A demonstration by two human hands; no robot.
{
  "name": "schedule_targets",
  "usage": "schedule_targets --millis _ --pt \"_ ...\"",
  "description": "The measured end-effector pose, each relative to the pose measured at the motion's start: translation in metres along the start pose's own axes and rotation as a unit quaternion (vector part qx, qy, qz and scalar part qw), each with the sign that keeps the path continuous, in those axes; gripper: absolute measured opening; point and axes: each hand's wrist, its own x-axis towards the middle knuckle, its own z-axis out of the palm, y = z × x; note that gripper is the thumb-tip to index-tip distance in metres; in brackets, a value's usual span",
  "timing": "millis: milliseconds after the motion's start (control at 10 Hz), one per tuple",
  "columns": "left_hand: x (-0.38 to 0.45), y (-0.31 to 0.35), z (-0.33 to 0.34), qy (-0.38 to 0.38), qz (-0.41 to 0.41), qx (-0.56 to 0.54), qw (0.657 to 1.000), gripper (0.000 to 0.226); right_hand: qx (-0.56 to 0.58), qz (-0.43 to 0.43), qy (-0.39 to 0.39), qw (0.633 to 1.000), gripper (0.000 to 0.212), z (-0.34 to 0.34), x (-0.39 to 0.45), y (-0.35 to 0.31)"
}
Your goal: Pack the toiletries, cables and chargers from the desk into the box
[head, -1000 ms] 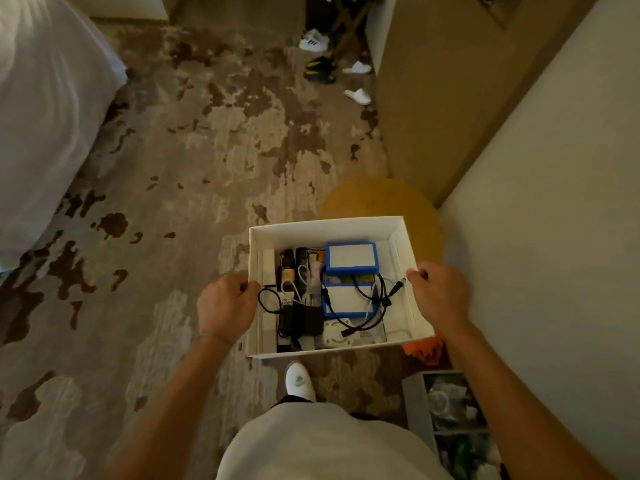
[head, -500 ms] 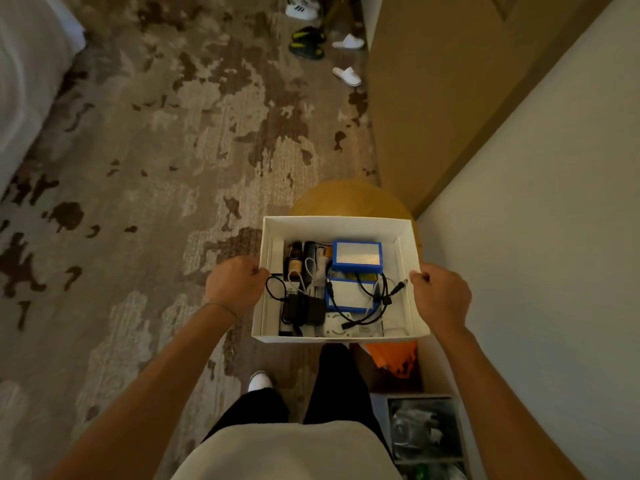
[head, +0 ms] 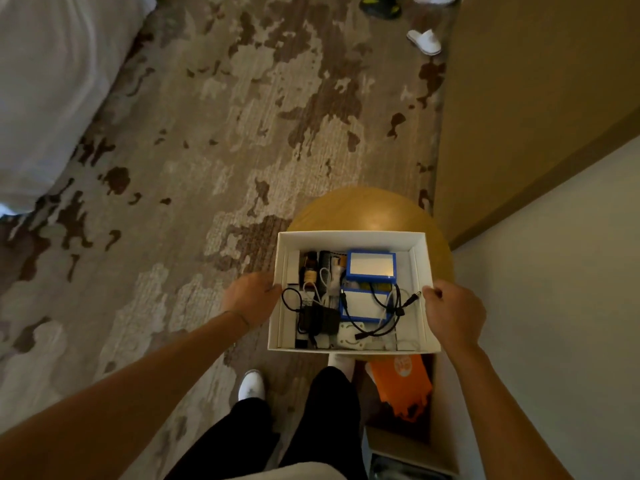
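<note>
I hold a white open box (head: 349, 239) in the air above a round yellow stool (head: 360, 211). My left hand (head: 251, 297) grips its left wall and my right hand (head: 453, 315) grips its right wall. Inside lie two blue-edged white packs (head: 370, 265), a black charger brick (head: 322, 320) with black cables (head: 391, 313), a small brown bottle (head: 310, 268), a black comb (head: 324, 259) and a white adapter (head: 351, 336).
Patterned carpet (head: 207, 133) stretches ahead. A white bed (head: 52, 81) fills the upper left. A tan cabinet (head: 536, 98) and a pale wall (head: 571, 306) stand on the right. An orange bag (head: 403, 386) sits below the box. White slippers (head: 426, 41) lie far ahead.
I have stepped forward with the box, and the view has tilted down. The box now hangs over the stool. Both hands keep the same grip.
</note>
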Motion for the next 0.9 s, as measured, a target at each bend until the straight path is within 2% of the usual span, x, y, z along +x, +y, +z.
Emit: schedule_targets --millis 300,700,800,900 --pt "0.07 0.024 0.041 -0.025 -0.028 -0.008 0.999 0.042 -0.021 -0.054 -0.026 0.998 0.057 0.031 0.077 0.033" --pt "0.117 0.028 0.078 -0.012 -0.037 0.018 0.999 0.045 -0.005 -0.032 -0.037 0.999 0.046 0.061 0.106 0.057" --pt "0.119 0.028 0.078 -0.018 -0.04 0.023 0.999 0.043 -0.003 -0.022 -0.058 0.998 0.047 0.062 0.106 0.057" --pt "0.12 0.033 0.067 -0.073 -0.048 0.043 0.995 0.034 -0.07 -0.006 -0.149 0.986 0.042 0.047 0.121 0.051"
